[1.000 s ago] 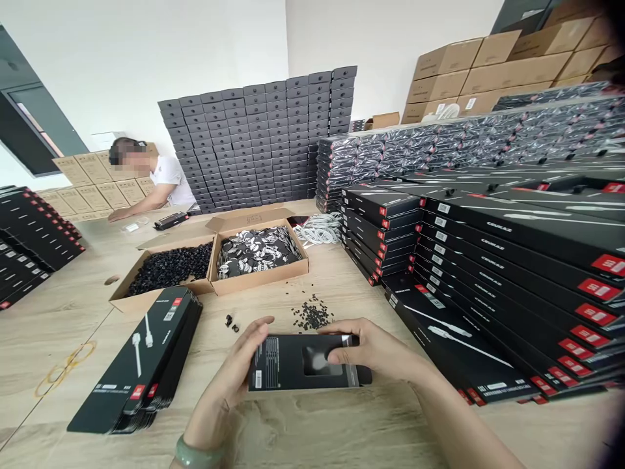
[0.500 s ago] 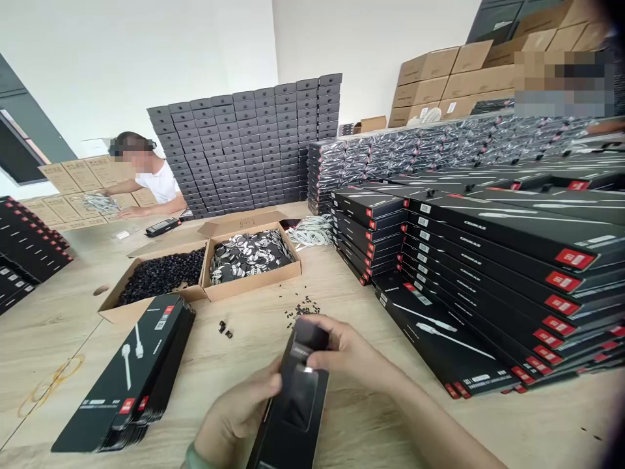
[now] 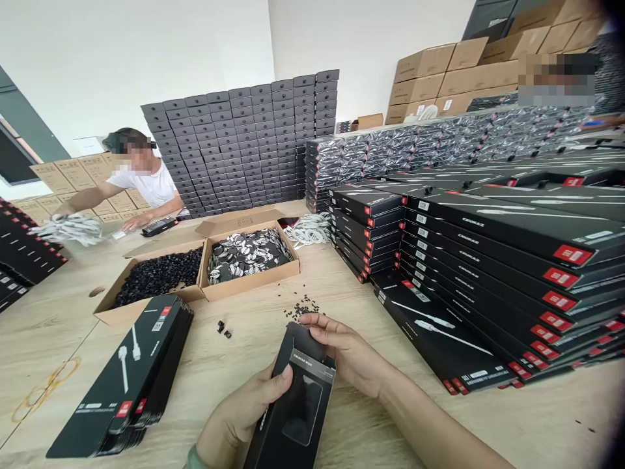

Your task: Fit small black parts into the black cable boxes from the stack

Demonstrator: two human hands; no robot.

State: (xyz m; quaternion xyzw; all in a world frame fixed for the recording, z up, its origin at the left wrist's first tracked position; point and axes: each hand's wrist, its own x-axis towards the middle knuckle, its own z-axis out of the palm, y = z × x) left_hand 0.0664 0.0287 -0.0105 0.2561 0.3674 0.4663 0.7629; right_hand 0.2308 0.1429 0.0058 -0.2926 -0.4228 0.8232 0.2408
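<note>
A slim black packaging box with a clear window is tilted in front of me over the table, its top end pointing away. My left hand grips its left side, with the thumb lying on the front near the window. At the top end my right hand pinches the raised flap between thumb and fingers. Just beyond that hand, tiny black pieces are scattered on the tabletop. On the left lies a stack of flattened black boxes with a cable picture.
Open cartons hold small black parts and black-and-white tags. Filled black boxes are piled high at right. White cables and a wall of grey boxes stand behind. A co-worker handles a cable bundle at far left.
The right fingers have moved from across the box's upper front to the flap, which now stands raised at the top end. The co-worker's cable bundle has shifted left.
</note>
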